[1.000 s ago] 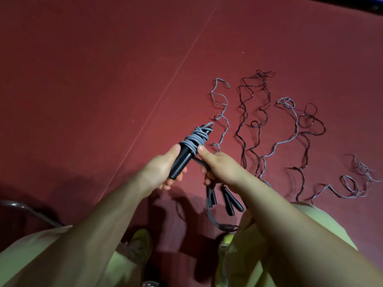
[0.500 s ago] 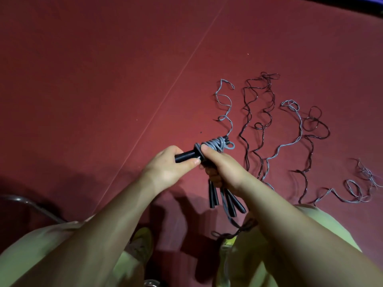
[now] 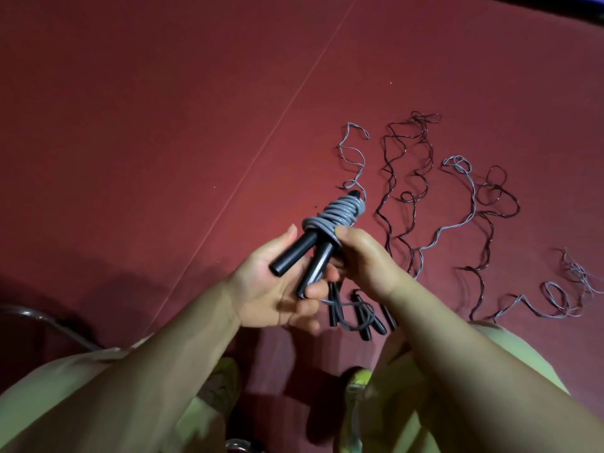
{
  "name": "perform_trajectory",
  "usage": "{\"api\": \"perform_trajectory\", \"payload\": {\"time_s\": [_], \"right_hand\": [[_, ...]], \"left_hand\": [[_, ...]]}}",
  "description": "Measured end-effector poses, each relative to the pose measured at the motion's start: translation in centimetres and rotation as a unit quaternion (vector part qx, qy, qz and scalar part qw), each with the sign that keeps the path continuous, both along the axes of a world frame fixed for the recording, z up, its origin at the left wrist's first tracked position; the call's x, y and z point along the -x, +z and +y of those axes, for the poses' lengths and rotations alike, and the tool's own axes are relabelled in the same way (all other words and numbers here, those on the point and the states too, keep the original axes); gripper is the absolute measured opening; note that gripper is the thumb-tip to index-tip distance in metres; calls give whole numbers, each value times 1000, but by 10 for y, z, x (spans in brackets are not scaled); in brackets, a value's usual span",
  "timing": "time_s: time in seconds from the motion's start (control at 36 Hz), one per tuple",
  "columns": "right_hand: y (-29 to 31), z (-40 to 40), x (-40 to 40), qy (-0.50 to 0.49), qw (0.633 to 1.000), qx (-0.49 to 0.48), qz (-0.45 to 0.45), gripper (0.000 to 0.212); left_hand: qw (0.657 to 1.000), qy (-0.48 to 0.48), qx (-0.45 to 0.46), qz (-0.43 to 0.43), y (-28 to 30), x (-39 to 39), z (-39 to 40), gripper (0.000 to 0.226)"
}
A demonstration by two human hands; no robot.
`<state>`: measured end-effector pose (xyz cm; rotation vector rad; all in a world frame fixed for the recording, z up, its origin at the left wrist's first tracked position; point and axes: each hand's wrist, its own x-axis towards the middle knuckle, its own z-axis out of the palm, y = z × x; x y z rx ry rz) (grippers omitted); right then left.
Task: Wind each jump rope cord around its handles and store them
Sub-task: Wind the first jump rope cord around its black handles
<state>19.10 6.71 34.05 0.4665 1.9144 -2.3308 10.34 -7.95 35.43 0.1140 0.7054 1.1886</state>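
A jump rope with two black handles (image 3: pixel 295 256) has its grey cord (image 3: pixel 336 214) coiled round their far ends. My left hand (image 3: pixel 277 289) lies palm up under the handles, its fingers curled round their lower parts. My right hand (image 3: pixel 366 259) pinches the coil at its near side with thumb on top. Several unwound ropes lie on the red floor: a grey cord (image 3: pixel 354 155), a dark cord (image 3: pixel 405 178), another grey cord (image 3: pixel 464 204) and another dark cord (image 3: pixel 490 230). Their black handles (image 3: pixel 362 318) lie below my hands.
The red floor (image 3: pixel 163 125) has a thin pale seam line (image 3: pixel 261 148) running diagonally. A tangled grey cord (image 3: pixel 562 292) lies at the right. My knees in pale green trousers and my yellow shoes (image 3: pixel 225 384) fill the bottom. A metal tube (image 3: pixel 39 318) curves at the left.
The wound bundle has turned so both handle ends point toward me and lie across my left palm. My right hand has shifted onto the coil's near side.
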Motion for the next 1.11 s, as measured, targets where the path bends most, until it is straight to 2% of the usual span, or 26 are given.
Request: {"api": "perform_trajectory", "payload": {"time_s": [0.08,0.19,0.28,0.44,0.75,0.83,0.89,1.03,1.11], "right_hand": [[3,-1,1,2,1000,-20,0,70],[-1,1,1,-18,997,-57,-42,43],[-5,2,1,-16,993,-92,-69,50],[-4,-1,0,-7,986,-130,-105,50],[-7,-3,1,-3,988,-93,-123,44],[-7,-2,1,-10,987,-90,-136,46],[-7,-2,0,-14,985,-87,-147,48],[-6,-2,1,-22,986,-70,-152,46],[-7,-3,2,-26,986,-65,-154,46]], "left_hand": [[997,34,53,43,6,5,1,69],[984,22,103,145,6,12,3,68],[972,16,122,199,4,13,6,69],[949,38,157,272,-1,12,8,72],[887,105,196,404,-9,8,12,65],[859,121,202,456,-11,9,14,57],[840,125,202,489,-12,10,15,55],[820,123,196,524,-16,12,15,50],[793,115,192,567,-19,14,13,48]]}}
